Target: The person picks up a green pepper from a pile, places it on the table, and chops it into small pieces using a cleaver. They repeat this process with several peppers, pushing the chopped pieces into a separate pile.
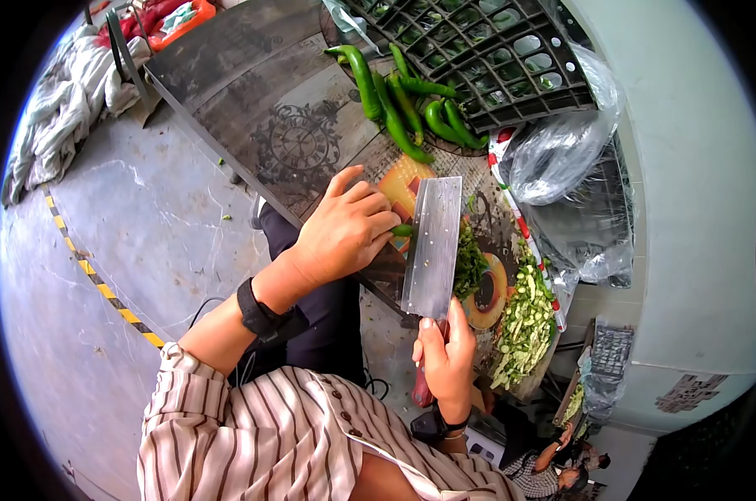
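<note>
My left hand (348,225) is closed around a green chili pepper (403,230), whose end sticks out beside the cleaver. In my right hand (446,355) is the red handle of a wide cleaver (432,246), its blade upright against the pepper's end. Dark green chopped pieces (470,267) lie just right of the blade, on a patterned board. A larger heap of pale green chopped pieces (524,321) is further right. Several whole green peppers (394,100) rest on the table (227,75) beyond my hands.
A black crate (511,58) with green contents stands at the back right, beside clear plastic bags (566,167). Cloth (60,108) lies at the far left. Other people (553,472) are at the lower right. Striped tape (102,288) marks the floor.
</note>
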{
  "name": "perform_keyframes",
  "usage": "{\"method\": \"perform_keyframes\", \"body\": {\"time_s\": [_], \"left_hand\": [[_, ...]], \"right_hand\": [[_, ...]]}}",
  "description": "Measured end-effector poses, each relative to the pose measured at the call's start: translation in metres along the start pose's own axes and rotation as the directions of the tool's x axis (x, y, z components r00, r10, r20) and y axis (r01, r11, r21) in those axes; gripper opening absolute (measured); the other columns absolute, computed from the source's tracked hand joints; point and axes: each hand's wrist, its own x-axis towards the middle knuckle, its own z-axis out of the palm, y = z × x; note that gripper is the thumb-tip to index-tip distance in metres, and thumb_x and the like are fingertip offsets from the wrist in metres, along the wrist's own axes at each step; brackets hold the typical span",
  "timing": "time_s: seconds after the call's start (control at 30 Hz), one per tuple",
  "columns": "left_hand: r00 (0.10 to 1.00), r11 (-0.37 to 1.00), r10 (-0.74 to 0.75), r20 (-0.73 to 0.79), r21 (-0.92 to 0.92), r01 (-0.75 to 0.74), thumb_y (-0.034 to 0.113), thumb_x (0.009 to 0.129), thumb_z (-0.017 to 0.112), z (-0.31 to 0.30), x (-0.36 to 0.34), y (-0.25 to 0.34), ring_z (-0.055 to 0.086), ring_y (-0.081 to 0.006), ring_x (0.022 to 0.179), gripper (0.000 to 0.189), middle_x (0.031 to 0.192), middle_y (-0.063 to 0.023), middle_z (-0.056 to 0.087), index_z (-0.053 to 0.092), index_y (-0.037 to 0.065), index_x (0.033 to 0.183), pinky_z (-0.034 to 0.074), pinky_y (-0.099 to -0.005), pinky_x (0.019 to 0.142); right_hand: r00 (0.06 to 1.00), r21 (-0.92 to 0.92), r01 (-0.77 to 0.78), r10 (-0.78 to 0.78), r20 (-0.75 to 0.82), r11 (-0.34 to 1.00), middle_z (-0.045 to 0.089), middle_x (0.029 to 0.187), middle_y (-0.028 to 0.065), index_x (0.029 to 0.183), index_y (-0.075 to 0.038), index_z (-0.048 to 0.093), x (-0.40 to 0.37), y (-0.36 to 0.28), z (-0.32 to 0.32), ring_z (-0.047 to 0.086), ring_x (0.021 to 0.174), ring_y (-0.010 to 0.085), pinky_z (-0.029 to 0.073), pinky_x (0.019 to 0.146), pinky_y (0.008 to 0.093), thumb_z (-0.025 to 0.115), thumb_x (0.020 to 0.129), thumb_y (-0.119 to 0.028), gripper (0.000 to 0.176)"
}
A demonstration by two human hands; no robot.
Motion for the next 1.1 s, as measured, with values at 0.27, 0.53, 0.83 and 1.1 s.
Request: {"method": "perform_keyframes", "body": {"time_s": [0.27, 0.53, 0.83, 1.1], "left_hand": [[1.0, 0.999, 0.012, 0.001, -0.042, -0.012, 0.013, 0.072, 0.07, 0.002, 0.003, -0.001, 0.055, -0.0206, 0.094, 0.01, 0.086, -0.0013, 0.058, 0.067, 0.013, 0.082, 0.031, -0.0469, 0.108], [0.998, 0.999, -0.005, -0.062, -0.037, 0.003, 0.012, 0.071, 0.071, 0.005, 0.001, 0.001, 0.056, -0.0207, 0.094, 0.012, 0.085, 0.0001, 0.059, 0.066, 0.012, 0.082, 0.03, -0.0479, 0.108], [0.993, 0.992, -0.103, -0.061, 0.064, 0.107, 0.011, 0.072, 0.069, 0.006, 0.003, 0.002, 0.055, -0.0226, 0.101, 0.024, 0.096, -0.002, 0.06, 0.066, 0.012, 0.096, 0.029, -0.0479, 0.109], [1.0, 0.995, 0.019, 0.001, 0.097, -0.019, 0.017, 0.074, 0.068, 0.0, 0.01, 0.011, 0.052, -0.0209, 0.112, 0.036, 0.106, -0.0001, 0.062, 0.068, 0.017, 0.109, 0.017, -0.0588, 0.112]], "right_hand": [[0.994, 0.023, -0.057, 0.054, 0.093, 0.998, 0.051, 0.063, 0.0011, 0.11, 0.003, 0.05, 0.025, -0.014, -0.007, 0.051, 0.049, 0.0069, 0.04, 0.045, 0.0233, 0.05, 0.096, -0.008, 0.019], [0.988, -0.01, -0.039, 0.041, 0.149, 0.999, 0.05, 0.062, 0.0015, 0.094, 0.0, 0.048, 0.053, -0.01, -0.009, 0.052, 0.048, 0.0081, 0.039, 0.043, 0.025, 0.049, 0.096, -0.01, 0.01], [0.988, 0.258, -0.144, 0.126, 0.085, 0.955, 0.053, 0.071, 0.0017, 0.101, -0.001, 0.052, -0.01, 0.008, -0.021, 0.051, 0.05, 0.0075, 0.04, 0.043, 0.0228, 0.051, 0.095, -0.011, 0.011], [0.972, 0.471, 0.033, 0.081, -0.22, 0.881, 0.053, 0.074, 0.0048, 0.108, 0.001, 0.052, -0.028, 0.022, -0.045, 0.051, 0.051, 0.0091, 0.042, 0.043, 0.0229, 0.051, 0.096, -0.014, 0.018]]}}
